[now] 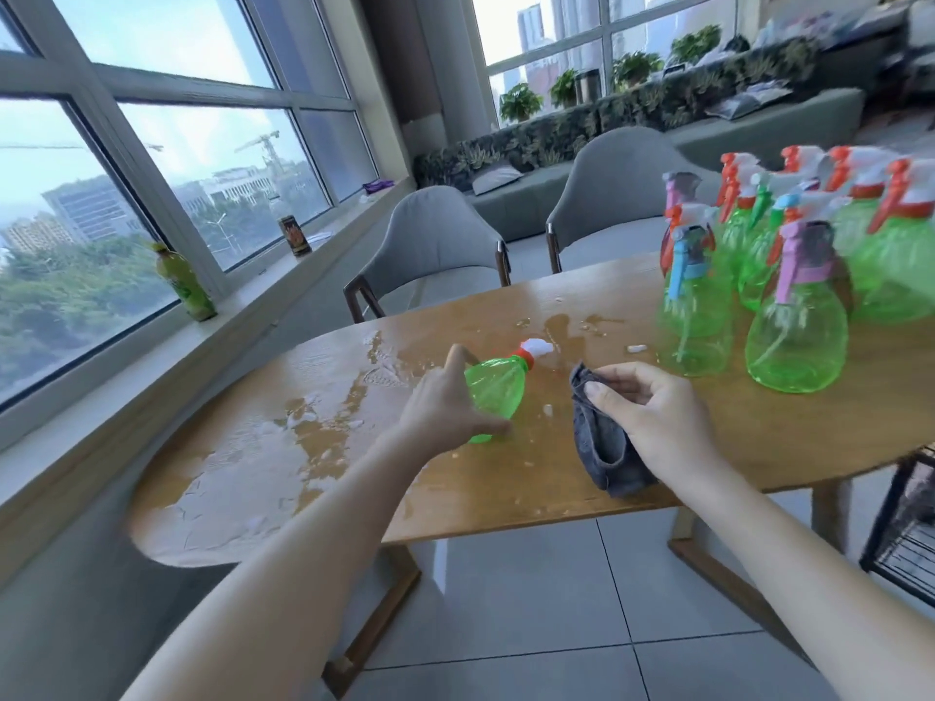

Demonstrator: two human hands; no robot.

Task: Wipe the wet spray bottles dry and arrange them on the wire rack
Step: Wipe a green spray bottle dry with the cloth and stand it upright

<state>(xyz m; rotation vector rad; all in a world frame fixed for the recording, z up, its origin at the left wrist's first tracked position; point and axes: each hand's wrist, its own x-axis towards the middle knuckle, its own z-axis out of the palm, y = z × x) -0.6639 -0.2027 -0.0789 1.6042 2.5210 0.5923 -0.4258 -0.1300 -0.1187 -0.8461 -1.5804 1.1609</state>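
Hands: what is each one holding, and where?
The right hand pinches the grey cloth near its upper edge. The left hand reaches round the fat base of the lying green spray bottle.
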